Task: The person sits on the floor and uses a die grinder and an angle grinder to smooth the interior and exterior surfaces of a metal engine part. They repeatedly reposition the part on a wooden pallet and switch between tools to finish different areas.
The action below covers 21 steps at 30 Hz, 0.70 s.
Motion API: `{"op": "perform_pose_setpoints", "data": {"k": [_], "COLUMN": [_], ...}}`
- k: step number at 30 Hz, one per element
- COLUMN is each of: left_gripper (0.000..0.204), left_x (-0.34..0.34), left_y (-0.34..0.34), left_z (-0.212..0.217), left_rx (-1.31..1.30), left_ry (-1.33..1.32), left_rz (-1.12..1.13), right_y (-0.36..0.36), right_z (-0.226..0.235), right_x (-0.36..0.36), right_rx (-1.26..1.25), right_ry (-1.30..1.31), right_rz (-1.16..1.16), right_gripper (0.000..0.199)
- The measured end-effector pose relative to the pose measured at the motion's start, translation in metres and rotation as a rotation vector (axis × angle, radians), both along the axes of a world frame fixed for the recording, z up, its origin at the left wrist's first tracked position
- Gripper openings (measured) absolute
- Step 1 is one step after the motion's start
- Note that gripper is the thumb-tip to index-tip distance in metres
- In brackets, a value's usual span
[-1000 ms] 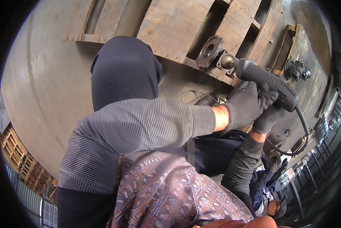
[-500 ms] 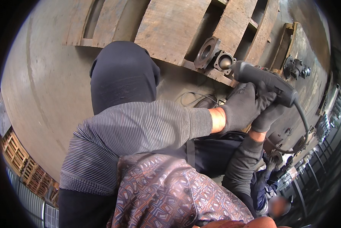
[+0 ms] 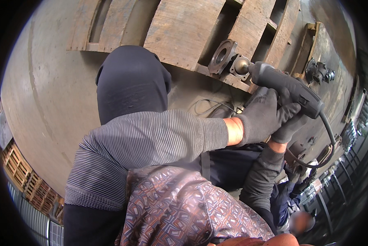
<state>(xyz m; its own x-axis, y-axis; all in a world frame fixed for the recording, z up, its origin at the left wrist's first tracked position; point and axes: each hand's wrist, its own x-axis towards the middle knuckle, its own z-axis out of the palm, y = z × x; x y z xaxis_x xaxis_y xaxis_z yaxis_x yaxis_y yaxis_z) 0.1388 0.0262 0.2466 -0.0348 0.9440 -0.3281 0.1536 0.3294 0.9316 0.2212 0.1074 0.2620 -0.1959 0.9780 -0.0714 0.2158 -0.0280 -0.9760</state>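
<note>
A dark grey corded die grinder (image 3: 288,88) is held in both my gloved hands. My left hand (image 3: 261,117) is closed around its underside near the middle. Lower down, my right hand (image 3: 289,126) is wrapped under the rear of the body, partly hidden behind the left hand. The grinder's front end points left into the round opening of a metal casting with a square flange (image 3: 239,67); the tool tip is too small to make out clearly. Touching that flange on the left is a larger round flange (image 3: 223,56) with a wide hole, at the pallet's edge.
A wooden pallet (image 3: 184,30) spans the far side. Further right, dark metal castings (image 3: 320,72) rest on another worn board. The grinder's cable (image 3: 330,137) loops down at the right. A co-worker (image 3: 288,205) is at lower right. Stacked pallets (image 3: 18,162) stand far left.
The grinder's rear has shifted slightly right and down, and its front end has risen a little at the casting's opening. Both hands keep their hold.
</note>
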Motion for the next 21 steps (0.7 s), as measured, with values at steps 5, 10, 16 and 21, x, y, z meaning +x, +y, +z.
{"op": "perform_pose_setpoints", "data": {"k": [5, 10, 16, 21], "left_gripper": [0.061, 0.071, 0.072, 0.066], "left_x": [0.000, -0.007, -0.015, -0.013], "left_y": [-0.001, -0.005, -0.002, -0.006], "left_z": [-0.006, 0.003, 0.012, 0.005], "left_rx": [0.134, -0.040, 0.142, -0.050], "left_ry": [-0.073, -0.380, -0.160, -0.355], "left_rz": [0.226, 0.203, 0.215, 0.227], "right_y": [-0.003, -0.001, -0.001, 0.000], "right_z": [-0.011, -0.003, 0.012, -0.001], "right_x": [0.000, -0.002, 0.001, 0.010], "right_rx": [0.002, 0.005, -0.124, -0.280], "right_ry": [-0.050, 0.014, 0.182, 0.314], "right_rz": [0.019, 0.011, 0.070, 0.033], "right_gripper": [0.059, 0.062, 0.055, 0.056]}}
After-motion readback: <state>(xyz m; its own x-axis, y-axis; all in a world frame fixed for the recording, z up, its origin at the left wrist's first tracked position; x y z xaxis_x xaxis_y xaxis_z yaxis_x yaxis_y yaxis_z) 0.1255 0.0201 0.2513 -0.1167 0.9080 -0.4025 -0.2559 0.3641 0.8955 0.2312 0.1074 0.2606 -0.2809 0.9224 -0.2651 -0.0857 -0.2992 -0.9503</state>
